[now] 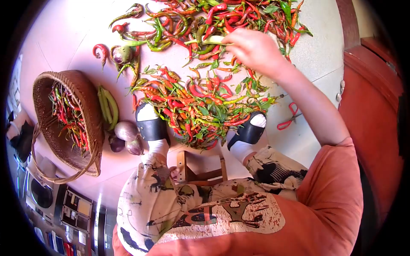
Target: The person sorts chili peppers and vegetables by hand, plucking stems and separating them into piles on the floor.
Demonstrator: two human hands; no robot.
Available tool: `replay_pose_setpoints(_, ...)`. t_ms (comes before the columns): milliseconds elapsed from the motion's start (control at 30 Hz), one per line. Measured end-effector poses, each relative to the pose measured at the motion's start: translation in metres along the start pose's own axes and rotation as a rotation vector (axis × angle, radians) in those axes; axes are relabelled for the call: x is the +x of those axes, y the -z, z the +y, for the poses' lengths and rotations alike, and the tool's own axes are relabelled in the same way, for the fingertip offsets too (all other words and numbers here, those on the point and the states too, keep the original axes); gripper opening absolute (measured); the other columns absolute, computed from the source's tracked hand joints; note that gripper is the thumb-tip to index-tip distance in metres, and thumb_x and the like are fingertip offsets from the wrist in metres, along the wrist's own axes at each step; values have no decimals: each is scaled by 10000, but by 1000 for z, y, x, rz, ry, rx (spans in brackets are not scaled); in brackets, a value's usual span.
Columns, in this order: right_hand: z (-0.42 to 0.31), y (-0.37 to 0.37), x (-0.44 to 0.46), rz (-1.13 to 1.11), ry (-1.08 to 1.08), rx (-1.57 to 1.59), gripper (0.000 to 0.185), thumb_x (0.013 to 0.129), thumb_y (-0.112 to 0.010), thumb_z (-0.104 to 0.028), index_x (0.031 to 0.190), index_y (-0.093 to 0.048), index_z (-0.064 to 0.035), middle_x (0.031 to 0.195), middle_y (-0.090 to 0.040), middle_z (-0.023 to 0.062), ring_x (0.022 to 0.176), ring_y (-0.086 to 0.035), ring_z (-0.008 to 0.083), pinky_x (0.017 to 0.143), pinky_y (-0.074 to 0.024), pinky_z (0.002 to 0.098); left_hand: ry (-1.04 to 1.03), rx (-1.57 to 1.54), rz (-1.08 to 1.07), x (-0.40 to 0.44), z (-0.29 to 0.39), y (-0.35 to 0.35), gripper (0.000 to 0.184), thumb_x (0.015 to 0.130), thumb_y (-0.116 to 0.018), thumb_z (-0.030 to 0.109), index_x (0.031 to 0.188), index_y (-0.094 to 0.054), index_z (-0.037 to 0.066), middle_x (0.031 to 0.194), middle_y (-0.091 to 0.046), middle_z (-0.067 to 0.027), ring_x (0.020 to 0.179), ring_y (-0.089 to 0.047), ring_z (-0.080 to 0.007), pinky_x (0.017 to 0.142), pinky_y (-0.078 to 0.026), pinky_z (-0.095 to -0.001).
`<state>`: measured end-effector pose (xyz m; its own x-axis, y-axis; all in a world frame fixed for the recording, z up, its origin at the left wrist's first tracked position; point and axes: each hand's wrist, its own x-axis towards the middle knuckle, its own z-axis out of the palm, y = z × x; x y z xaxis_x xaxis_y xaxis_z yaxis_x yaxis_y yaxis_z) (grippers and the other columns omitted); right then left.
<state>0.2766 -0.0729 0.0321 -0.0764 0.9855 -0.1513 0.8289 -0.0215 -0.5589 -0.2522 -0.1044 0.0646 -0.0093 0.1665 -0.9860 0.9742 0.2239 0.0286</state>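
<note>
My right hand [254, 49] reaches over the upper pile of chili peppers [171, 19]. Its fingers are closed on a long pale green chili pepper [209, 40], whose thin end points left. Just below, a second pile of smaller red, orange and green chili peppers [196, 100] with leaves lies between my feet. Only a few fingers of my left hand [174, 172] show beside my left leg; they are curled at the edge of a low wooden stool [188, 168]. The rest of that hand is hidden by my leg.
A wicker basket [92, 128] with red chili peppers lies tilted at the left. Beside it are long green vegetables [109, 106] and purple eggplants [127, 131]. Red-handled scissors [290, 116] lie on the floor near my right foot. Red wooden furniture [371, 115] stands at the right.
</note>
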Motion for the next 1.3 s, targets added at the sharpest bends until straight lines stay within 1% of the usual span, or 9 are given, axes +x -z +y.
replay_pose_setpoints(233, -6, -57, 7, 29, -209, -373, 310, 759, -614, -165, 1058, -530, -157, 889, -540, 84, 710, -614, 312, 602, -513, 423, -6, -114, 6, -40, 24, 43, 253, 941, -505, 232, 1061, -589, 25, 856, -617, -58, 784, -584, -134, 722, -471, -257)
replay_pose_setpoints(400, 6, -38, 4, 3, -276, -214, 154, 774, -578, -153, 908, -530, -97, 887, -558, 103, 792, -599, 313, 670, -481, 424, -529, -685, 304, -54, 87, 68, 230, 942, -504, 206, 1077, -563, 30, 876, -629, -36, 656, -557, -82, 597, -448, -200)
replay_pose_setpoints(533, -10, 5, 1, -96, -542, 74, 109, 784, -572, -149, 854, -550, -69, 932, -606, 94, 811, -610, 252, 664, -466, 388, -671, -666, 39, -29, 131, 73, 233, 935, -523, 205, 1070, -564, 19, 883, -622, -32, 743, -558, -90, 683, -467, -235)
replay_pose_setpoints(667, -4, -24, -2, -71, -241, -152, 357, 773, -629, -190, 1115, -550, -129, 1127, -575, 86, 941, -609, 276, 776, -499, 398, -813, -560, -57, 3, 191, 54, 250, 932, -535, 233, 1078, -569, 32, 886, -630, -20, 765, -564, -79, 699, -464, -230)
replay_pose_setpoints(867, -10, -56, 15, -13, -398, -315, 236, 738, -626, -141, 957, -548, -105, 911, -548, 129, 783, -615, 312, 654, -509, 439, -852, -438, -200, -8, 232, 46, 264, 936, -536, 240, 1057, -563, 6, 927, -621, -26, 856, -574, -84, 776, -469, -244)
replay_pose_setpoints(967, -5, -28, 3, -19, -321, -132, 225, 712, -628, -167, 918, -562, -104, 912, -551, 124, 816, -600, 321, 698, -498, 436, -830, -356, -145, 1, 227, 48, 256, 936, -537, 235, 1042, -561, 3, 909, -623, -20, 832, -548, -82, 781, -458, -246)
replay_pose_setpoints(1067, -15, 29, -10, -23, -566, 222, 223, 708, -678, -143, 884, -554, -85, 796, -579, 35, 638, -537, 139, 590, -460, 296, -814, -367, -115, -1, 232, 52, 217, 927, -548, 203, 1009, -579, 5, 826, -594, -5, 813, -534, -67, 755, -452, -240)
replay_pose_setpoints(1200, -21, 72, -31, 174, -494, 489, 272, 693, -731, -103, 892, -559, -35, 782, -581, -16, 609, -457, 28, 546, -406, 195, -925, -364, -113, -17, 250, 59, 210, 925, -551, 176, 1033, -557, -4, 867, -595, 0, 820, -542, -63, 753, -460, -243)
replay_pose_setpoints(1300, -49, 70, -27, 270, -346, 725, 275, 743, -732, -68, 949, -554, -24, 876, -608, 31, 664, -532, 56, 587, -452, 181, -1085, -236, 137, -25, 259, 59, 383, 866, -624, 241, 1148, -517, 6, 1025, -580, -93, 951, -564, -195, 859, -442, -317)
